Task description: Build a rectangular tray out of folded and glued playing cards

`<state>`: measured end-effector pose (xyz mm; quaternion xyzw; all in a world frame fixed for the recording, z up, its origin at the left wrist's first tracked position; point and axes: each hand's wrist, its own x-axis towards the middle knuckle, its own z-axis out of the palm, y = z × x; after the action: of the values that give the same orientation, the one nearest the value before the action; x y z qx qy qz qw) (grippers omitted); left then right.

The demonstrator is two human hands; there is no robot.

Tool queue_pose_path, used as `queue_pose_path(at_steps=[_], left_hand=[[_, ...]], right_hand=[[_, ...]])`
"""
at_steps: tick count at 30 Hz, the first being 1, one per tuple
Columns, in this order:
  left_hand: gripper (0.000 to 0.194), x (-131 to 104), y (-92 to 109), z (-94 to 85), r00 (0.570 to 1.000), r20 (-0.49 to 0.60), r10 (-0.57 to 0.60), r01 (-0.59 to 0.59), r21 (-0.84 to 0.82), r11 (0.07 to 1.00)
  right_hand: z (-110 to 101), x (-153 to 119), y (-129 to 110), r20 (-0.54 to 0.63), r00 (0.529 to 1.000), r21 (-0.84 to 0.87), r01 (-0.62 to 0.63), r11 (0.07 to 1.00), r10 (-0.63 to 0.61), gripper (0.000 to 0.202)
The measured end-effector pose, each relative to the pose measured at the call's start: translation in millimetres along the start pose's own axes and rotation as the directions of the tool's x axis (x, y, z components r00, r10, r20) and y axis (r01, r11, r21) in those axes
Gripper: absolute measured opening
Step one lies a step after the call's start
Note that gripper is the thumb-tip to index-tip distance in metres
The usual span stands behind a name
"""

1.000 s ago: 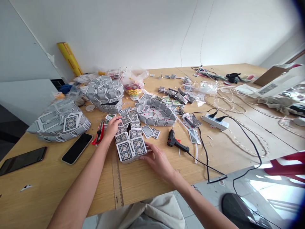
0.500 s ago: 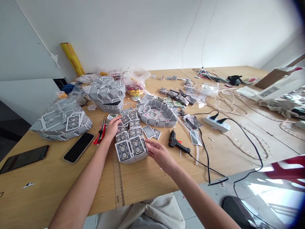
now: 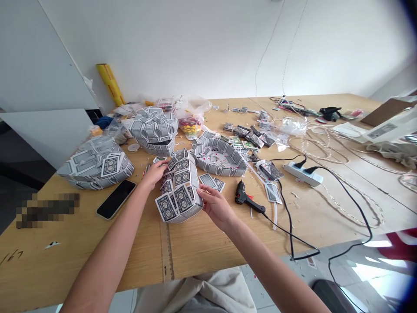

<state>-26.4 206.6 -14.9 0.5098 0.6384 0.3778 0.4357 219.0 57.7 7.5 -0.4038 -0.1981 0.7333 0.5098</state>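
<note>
Taking the clock from the piece in my hands, out at ten o'clock sits a playing-card-covered form (image 3: 94, 166), loose cards on top. Round at nine there's a dark-screened smartphone (image 3: 116, 199) flat on the wooden table (image 3: 130, 256). Up at eleven, a lidded playing-card box (image 3: 153, 130) shows a dark gap at its front.

Here's my left hand (image 3: 154, 174), fingers closed on the far-left edge of the patterned playing-card box (image 3: 183, 198); its fingertips are partly hidden. The box is at the centre of the clock, tilted, ornate card backs facing up. My right hand (image 3: 216, 208) has it too, fingers pressed narrow against the right wall.

Over at two, an open playing-card tray (image 3: 221, 167) shows card faces inside. Straight across at three lies a black hot-glue gun (image 3: 249, 198), and farther that way, a white power strip (image 3: 302, 174) with two plugs in.
</note>
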Motion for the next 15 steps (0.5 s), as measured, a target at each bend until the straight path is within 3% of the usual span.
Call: queue_pose_path(at_steps=[5, 10, 15], left_hand=[[0.048, -9.9, 3.7, 1.9, 0.993, 0.095, -0.073, 0.084, -0.12, 0.989], [0.048, -9.9, 5.0, 11.2, 0.993, 0.089, -0.078, 0.095, -0.207, 0.974], [0.048, -9.4, 0.7, 11.9, 0.992, 0.076, -0.096, 0.112, -0.246, 0.963]], right_hand=[[13.0, -8.2, -13.1, 0.037, 0.997, -0.067, 0.073, 0.995, -0.07, 0.053], [13.0, -7.3, -27.6, 0.056, 0.993, -0.097, 0.112, 0.989, -0.107, 0.051], [12.7, -4.8, -22.0, 0.052, 0.996, -0.122, 0.074, 0.99, -0.068, 0.053]])
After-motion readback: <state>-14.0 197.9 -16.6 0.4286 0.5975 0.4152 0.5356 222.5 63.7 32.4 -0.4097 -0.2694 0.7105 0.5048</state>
